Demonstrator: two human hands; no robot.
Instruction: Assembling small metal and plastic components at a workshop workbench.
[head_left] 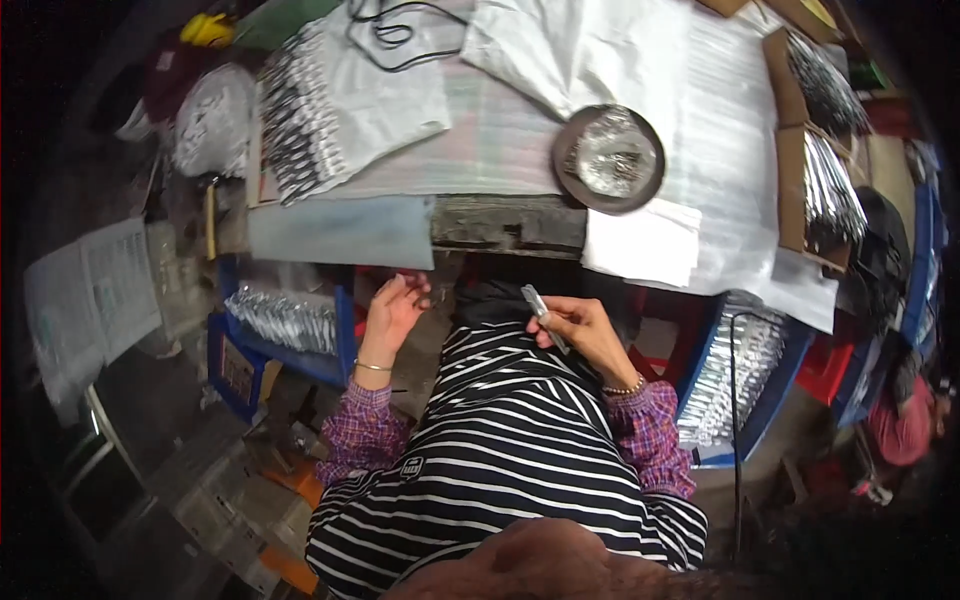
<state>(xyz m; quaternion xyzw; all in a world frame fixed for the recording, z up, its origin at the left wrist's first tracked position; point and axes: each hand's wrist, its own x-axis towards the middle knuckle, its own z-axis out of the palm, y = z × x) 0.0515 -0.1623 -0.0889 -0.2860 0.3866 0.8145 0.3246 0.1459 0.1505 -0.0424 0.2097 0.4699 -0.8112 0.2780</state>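
A cluttered bench (505, 225) runs across the top of the view, covered in white sheets (590, 45) and foam wrap, with cardboard boxes (815, 185) of silvery sachets along its right end and a round metal dish (608, 158) holding crumpled foil near the middle. A black cord (395, 35) loops over the far side. Below the bench edge, blue crates (290, 335) filled with more foil packets stand to either side of the seated person, who wears a black-and-white striped top over plaid sleeves.

The right hand (585, 335) is closed in a pinch grip on a narrow silvery packet (543, 315), held up in front of the chest just under the bench edge; thumb and fingers clamp its lower part while the upper end sticks out free and tilts up to the left. The left hand (393, 312) hovers apart from it, fingers loosely open and holding nothing, just beside the left crate.

The packet looks thin, light and slick, a foil-like strip that would likely bend or crease if squeezed hard across the middle. It seems best held as it is, by a flat pinch on its broad faces near one end, leaving the other end clear; the smooth surface could slip under a loose hold.
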